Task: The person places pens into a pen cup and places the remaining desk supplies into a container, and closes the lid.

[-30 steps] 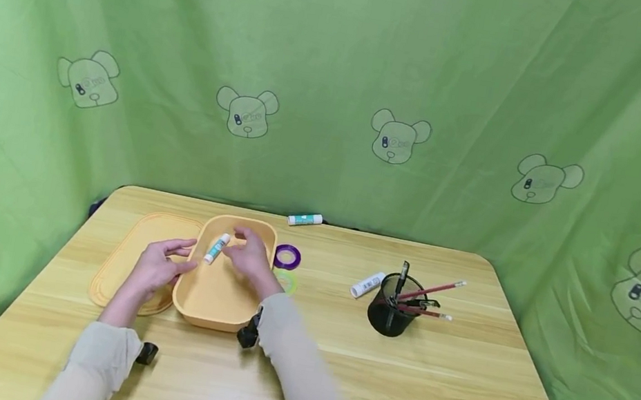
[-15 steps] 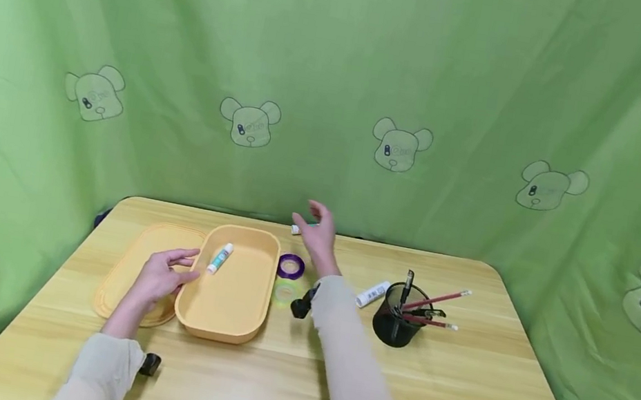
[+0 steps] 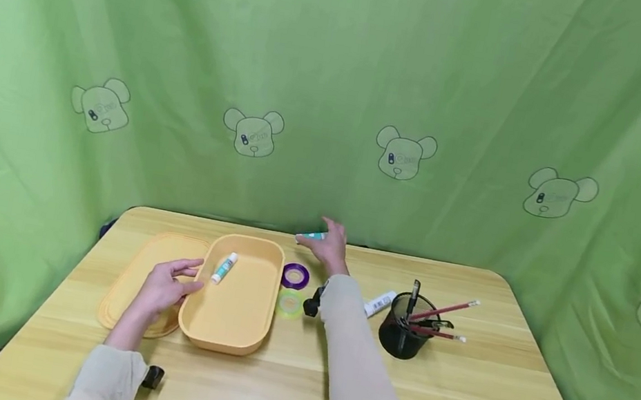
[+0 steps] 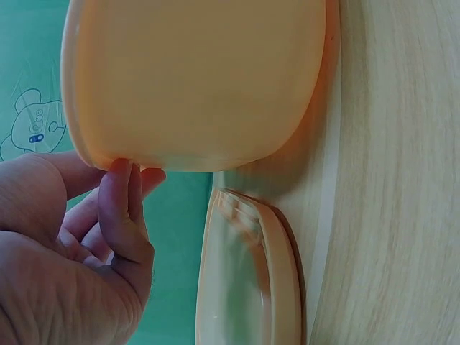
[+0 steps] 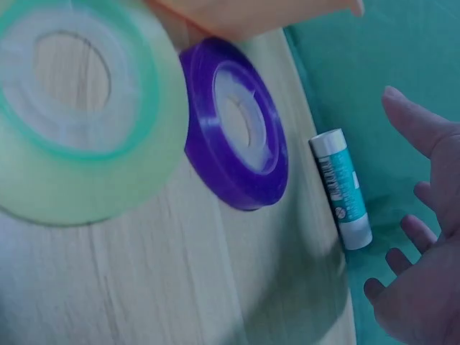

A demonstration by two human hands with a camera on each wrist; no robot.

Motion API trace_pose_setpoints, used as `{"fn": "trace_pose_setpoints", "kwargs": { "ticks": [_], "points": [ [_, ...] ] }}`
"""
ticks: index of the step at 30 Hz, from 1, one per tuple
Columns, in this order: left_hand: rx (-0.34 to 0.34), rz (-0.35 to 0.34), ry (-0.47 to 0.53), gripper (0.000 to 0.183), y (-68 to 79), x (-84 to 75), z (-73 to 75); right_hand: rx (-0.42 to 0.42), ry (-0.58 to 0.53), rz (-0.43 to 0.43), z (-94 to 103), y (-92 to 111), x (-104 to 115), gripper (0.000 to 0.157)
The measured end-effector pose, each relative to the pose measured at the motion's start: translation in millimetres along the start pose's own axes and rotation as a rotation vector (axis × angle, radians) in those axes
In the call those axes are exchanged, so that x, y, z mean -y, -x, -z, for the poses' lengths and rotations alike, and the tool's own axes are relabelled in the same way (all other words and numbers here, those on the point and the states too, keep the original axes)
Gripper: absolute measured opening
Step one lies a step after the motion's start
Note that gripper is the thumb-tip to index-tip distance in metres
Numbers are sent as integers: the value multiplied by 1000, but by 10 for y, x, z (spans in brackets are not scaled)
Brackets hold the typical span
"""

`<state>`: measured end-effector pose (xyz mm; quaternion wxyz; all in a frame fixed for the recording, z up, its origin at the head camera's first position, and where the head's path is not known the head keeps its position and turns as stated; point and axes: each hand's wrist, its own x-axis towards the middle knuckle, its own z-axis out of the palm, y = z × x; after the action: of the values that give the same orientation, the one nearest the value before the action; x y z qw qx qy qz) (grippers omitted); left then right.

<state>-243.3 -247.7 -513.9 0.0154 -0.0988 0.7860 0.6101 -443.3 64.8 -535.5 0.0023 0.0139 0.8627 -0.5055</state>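
Note:
My left hand (image 3: 164, 284) holds the left rim of an orange plastic box (image 3: 228, 325), thumb and fingers meeting at the rim in the left wrist view. A glue stick (image 3: 224, 268) with a teal label lies inside the box. At the table's back edge, my right hand (image 3: 328, 247) reaches over a second glue stick (image 5: 343, 190), also teal and white. In the right wrist view its fingers are spread, with a gap between them and that glue stick. Rolls of purple tape (image 5: 208, 144) and pale green tape (image 5: 136, 180) lie along the box's right side.
The orange lid (image 3: 134, 282) lies left of the box, partly behind my left hand. A black mesh pen holder (image 3: 399, 342) with pencils and pens stands at the right. Beside it lies a white tube (image 3: 381, 303), partly hidden by my right sleeve. A green curtain (image 3: 322, 186) hangs behind the table.
My right hand has left the box, where it was beside the first glue stick, and moved right and back to the second one. My left hand has stayed at the box rim.

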Motion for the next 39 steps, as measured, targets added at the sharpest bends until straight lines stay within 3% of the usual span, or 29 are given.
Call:
{"fn": "trace_pose_setpoints", "kwargs": {
  "ticks": [6,15,21,33,39],
  "points": [
    [-12,3,-1,55,0,3,-2,45,59,11,-66,-56,-79,94],
    [-14,-12,11,54,-16,13,-19,38,77,52,-47,108,-53,82],
    [-13,-9,22,54,-19,18,-12,50,145,52,-48,111,-99,77],
    [-12,-1,23,54,-34,25,-3,-45,200,184,-20,80,-245,37],
    [-13,0,37,54,-35,18,-19,-28,176,191,54,75,-279,29]
  ]
}}
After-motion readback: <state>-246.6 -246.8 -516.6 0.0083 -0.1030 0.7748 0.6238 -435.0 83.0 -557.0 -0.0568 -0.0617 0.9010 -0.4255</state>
